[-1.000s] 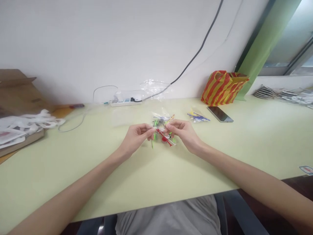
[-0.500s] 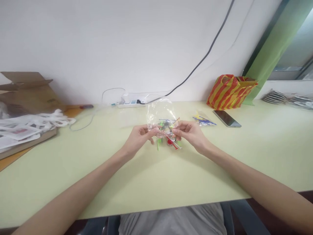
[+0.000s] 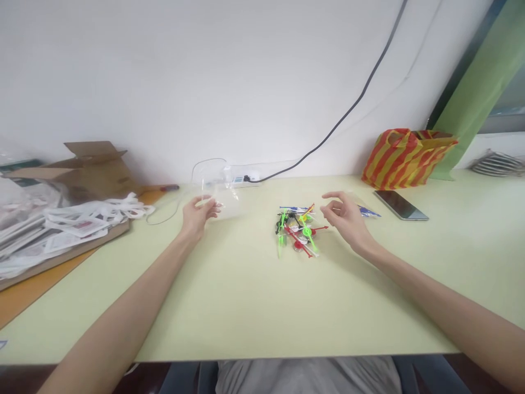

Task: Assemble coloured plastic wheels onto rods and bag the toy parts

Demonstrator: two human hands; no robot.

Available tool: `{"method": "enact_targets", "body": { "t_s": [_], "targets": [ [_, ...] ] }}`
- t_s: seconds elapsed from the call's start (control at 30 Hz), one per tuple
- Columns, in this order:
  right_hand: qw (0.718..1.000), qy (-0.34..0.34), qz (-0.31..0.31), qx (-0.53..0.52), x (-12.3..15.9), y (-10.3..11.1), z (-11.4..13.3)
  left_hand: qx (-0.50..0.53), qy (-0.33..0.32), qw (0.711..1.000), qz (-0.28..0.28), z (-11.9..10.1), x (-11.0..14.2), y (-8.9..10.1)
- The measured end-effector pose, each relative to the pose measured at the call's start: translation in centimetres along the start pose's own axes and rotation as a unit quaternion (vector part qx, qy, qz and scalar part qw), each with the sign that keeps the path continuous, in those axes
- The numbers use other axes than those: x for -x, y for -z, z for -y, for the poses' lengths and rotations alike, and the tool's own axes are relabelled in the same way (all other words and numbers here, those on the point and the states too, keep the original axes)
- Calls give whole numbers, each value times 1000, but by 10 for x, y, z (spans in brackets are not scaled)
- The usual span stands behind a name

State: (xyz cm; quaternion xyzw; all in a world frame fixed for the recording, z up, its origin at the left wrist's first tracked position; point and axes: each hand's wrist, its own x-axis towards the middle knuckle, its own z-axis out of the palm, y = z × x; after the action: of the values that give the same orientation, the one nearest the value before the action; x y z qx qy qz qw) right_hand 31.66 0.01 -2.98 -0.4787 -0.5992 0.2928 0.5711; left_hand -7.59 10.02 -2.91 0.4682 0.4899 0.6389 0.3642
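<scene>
My left hand [image 3: 198,216] is closed on a clear plastic bag [image 3: 228,201], pinching it between thumb and fingers above the left middle of the table. The bag is see-through and its edges are hard to make out. In the middle of the table lies a small pile of plastic arrow spinners [image 3: 307,233] in green, red, black, white, yellow and blue. Just right of the pile hovers my right hand [image 3: 346,221], with its index finger stretched out and the others loosely bent. Nothing shows in it. Beyond that hand, partly hidden, lie some blue pieces [image 3: 368,212].
A phone [image 3: 401,206] lies at the right, in front of a red-and-yellow striped bag [image 3: 408,158]. A power strip [image 3: 240,179] with a black cable [image 3: 348,112] runs along the wall. At the left stand a cardboard box [image 3: 96,172] and white strapped items [image 3: 82,224].
My left hand has moved left, carrying the clear bag away from the pile. My right hand has drawn off to the right and opened. The spinners now lie uncovered. The view has shifted slightly.
</scene>
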Motion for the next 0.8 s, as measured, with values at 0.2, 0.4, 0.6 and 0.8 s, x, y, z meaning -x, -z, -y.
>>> {"method": "enact_targets", "body": {
  "t_s": [0.2,0.4,0.6,0.8],
  "targets": [
    [1000,-3,-19,-2,-3,5,-3,-43,28,998,35,12,-4,0],
    [998,45,-19,26,-4,5,-1,-128,9,991,23,18,-4,-1],
    [996,75,-5,37,-5,6,-3,-165,-47,985,9,17,-3,-2],
    [997,77,-4,29,-4,6,-2,-223,-54,973,-14,23,-8,2]
  ]
}}
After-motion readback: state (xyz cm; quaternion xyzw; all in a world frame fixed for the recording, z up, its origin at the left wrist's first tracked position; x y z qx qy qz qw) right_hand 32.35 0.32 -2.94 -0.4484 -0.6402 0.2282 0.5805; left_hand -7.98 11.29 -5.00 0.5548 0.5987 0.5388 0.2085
